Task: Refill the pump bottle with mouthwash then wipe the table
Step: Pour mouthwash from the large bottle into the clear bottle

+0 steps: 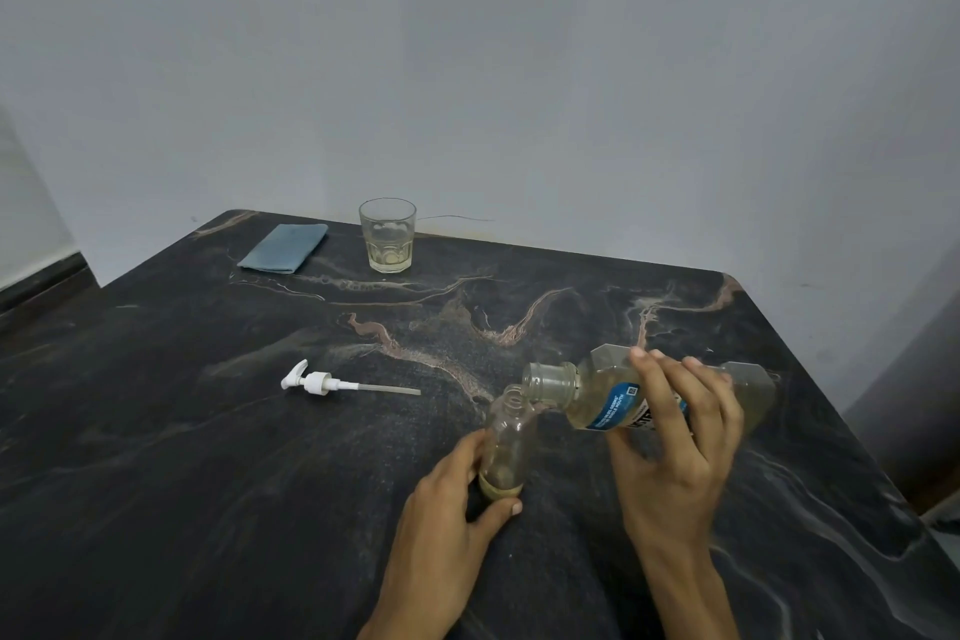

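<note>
On the dark table point(208, 483), two bottles are meeting: left hand point(447, 509) gripping one pump bottle point(506, 442), right hand point(675, 437) gripping one tilted mouthwash bottle point(597, 395); one pump head point(322, 382), one glass point(387, 234), one cloth point(283, 247) are lying apart.

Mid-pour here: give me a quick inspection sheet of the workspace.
Surface: dark marbled table, no spill seen.
Job's things: mouthwash bottle tilted, mouth over open pump bottle; pump head lying apart; blue cloth folded at far edge.
Clutter: glass holding a little pale liquid.
Hands: left hand holds the pump bottle; right hand grips the mouthwash bottle.
Cables: thin wire behind glass.
Surroundings: plain grey wall.
</note>
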{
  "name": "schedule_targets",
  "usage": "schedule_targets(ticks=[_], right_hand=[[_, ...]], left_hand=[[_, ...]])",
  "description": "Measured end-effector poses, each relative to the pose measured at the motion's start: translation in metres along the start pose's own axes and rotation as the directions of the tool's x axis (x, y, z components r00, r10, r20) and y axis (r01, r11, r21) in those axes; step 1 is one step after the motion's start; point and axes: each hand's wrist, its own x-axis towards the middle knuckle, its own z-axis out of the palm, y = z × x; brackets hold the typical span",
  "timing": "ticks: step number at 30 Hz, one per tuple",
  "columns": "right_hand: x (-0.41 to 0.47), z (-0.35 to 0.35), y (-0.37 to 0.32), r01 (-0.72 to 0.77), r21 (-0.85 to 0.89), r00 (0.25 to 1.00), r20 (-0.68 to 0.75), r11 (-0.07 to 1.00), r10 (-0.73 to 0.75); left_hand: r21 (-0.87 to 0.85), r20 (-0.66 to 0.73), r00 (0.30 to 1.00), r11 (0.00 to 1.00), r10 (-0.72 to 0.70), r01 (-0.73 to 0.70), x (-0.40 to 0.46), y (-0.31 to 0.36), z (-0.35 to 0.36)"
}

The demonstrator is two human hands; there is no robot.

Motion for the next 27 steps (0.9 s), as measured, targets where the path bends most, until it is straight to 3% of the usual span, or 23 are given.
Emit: schedule_targets(ticks=[27], right_hand=[[-0.0005,0.0009,0.0004,0.000,-0.006,1.000,-0.012,1.000,0.000]], left_hand=[[0.015,-0.004,1.000,1.000,-0.004,0.005,-0.0008,0.0017,0.0002]])
